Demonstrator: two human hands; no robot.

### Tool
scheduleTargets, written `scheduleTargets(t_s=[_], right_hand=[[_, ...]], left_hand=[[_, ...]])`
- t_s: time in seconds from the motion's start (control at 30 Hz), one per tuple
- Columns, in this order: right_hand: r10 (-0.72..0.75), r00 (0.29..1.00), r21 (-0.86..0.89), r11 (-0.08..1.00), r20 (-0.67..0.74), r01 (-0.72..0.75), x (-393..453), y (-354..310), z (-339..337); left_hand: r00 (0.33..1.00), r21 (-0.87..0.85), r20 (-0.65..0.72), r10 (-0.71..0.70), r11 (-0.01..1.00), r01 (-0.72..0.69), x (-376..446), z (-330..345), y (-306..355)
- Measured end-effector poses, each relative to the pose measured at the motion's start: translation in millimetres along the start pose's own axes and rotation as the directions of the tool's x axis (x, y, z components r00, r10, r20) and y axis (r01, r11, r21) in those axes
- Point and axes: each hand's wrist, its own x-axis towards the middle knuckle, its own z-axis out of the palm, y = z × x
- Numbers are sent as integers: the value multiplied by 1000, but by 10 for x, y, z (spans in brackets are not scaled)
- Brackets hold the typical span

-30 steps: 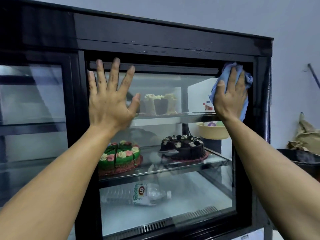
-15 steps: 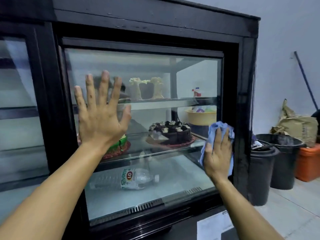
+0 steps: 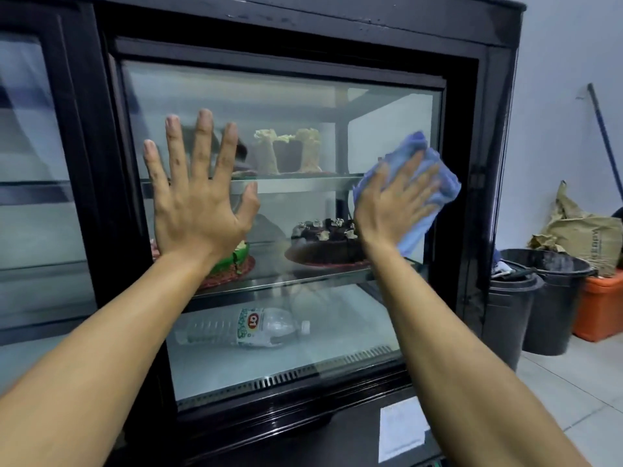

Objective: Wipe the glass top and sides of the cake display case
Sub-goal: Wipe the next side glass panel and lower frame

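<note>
The black-framed cake display case (image 3: 472,163) fills the view, with its glass pane (image 3: 296,106) in front of me. My left hand (image 3: 195,197) lies flat on the left part of the glass, fingers spread and straight. My right hand (image 3: 394,200) presses a crumpled blue cloth (image 3: 435,187) against the right side of the glass with straight fingers, level with the upper shelf. Behind the glass sit a chocolate cake (image 3: 327,241), a green cake (image 3: 236,257) partly hidden by my left wrist, a cream-topped cake (image 3: 290,150) and a lying water bottle (image 3: 249,326).
A second glass panel (image 3: 40,197) lies to the left. Right of the case stand two dark bins (image 3: 539,298), an orange crate (image 3: 603,305), a brown paper bag (image 3: 580,234) and a stick (image 3: 603,129) leaning on the wall. Tiled floor (image 3: 573,399) shows at lower right.
My right hand swept the cloth down the right edge of the glass from the top corner, then back up to mid-height. My left hand stayed flat on the glass, slightly lower than at first.
</note>
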Motion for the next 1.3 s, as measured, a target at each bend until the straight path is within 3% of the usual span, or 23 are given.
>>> scheduleTargets(t_s=[0.07,0.1,0.17,0.3,0.47,0.57,0.67,0.8,0.9,1.0,1.1,1.17,1.3], right_hand=[[-345,938,-19,938,19,345,254,65,-40],[-433,901,-24,901,27,434,336,195,-73],[-473,880,-37,880,41,474,322,583,-102],[-227,970,9,974,91,227,-275,1400,-104],[101,988,-32,995,119,-97,-983,1738,-48],[411,910,17,911,56,-413,-1397,1743,31],[639,740,44,750,211,-660,-1891,1479,95],[607,659,139,680,443,-720,-2790,651,103],[588,628,167,648,510,-743,-2768,630,134],[692,639,147,631,336,-762,-2162,1179,156],[700,703,136,690,126,-711,-1507,1762,84],[715,699,147,690,11,-709,-1223,2010,35],[713,700,154,689,32,-709,-1387,1976,161]], left_hand=[[1000,0,6,2,1000,-2,2,-14,2],[1000,-2,10,1,1000,-1,2,-18,3],[1000,-5,9,-6,1000,6,-4,-26,8],[1000,-9,21,-9,1000,9,5,-45,31],[1000,-3,30,-4,1000,4,-4,-47,23],[997,-8,39,74,997,-73,9,-16,-5],[982,-20,47,182,983,-182,18,16,-13],[984,-35,44,173,985,-172,8,32,-28],[985,-49,48,165,985,-163,1,24,-28],[986,-61,59,158,986,-155,-5,-2,-5],[986,-73,77,151,987,-146,5,-16,-1],[985,-76,77,152,986,-146,-14,-14,-4],[984,-34,84,159,987,-157,12,-33,16]])
